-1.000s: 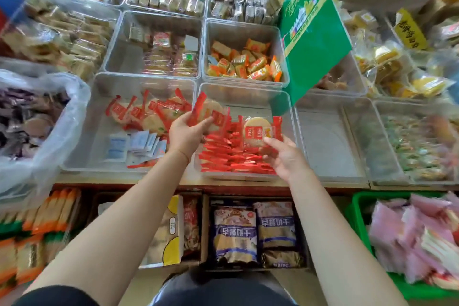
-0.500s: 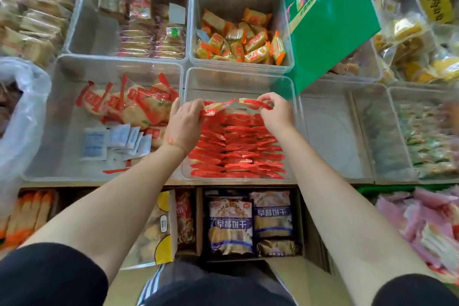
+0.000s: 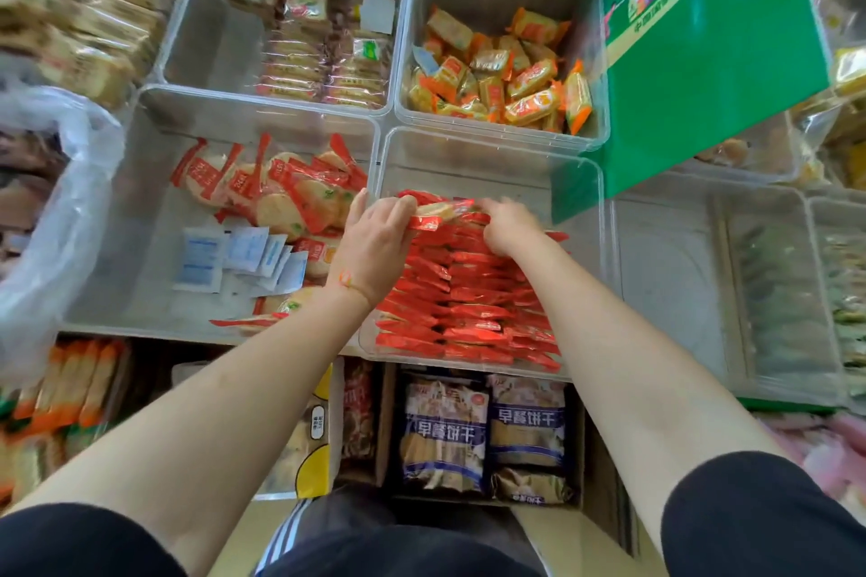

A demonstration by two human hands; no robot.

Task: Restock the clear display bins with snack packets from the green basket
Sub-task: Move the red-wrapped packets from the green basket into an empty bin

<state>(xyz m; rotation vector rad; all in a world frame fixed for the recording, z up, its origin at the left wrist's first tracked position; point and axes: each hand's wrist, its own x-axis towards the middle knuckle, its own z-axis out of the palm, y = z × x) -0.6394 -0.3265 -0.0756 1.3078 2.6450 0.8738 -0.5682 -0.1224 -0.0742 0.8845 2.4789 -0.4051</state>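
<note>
Head view: we reach both bare forearms forward over the clear bin (image 3: 487, 155), our left hand (image 3: 375, 244) and right hand (image 3: 508, 225) knuckles-up. Each grip pinches one end of a red snack packet (image 3: 438, 213), held flat above the stacked red packets (image 3: 468, 309) filling that bin.

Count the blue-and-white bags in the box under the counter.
2 show fully, side by side below the bin of red packets: the left bag and the right bag. A brown packet lies in front; more may be hidden underneath.
</note>
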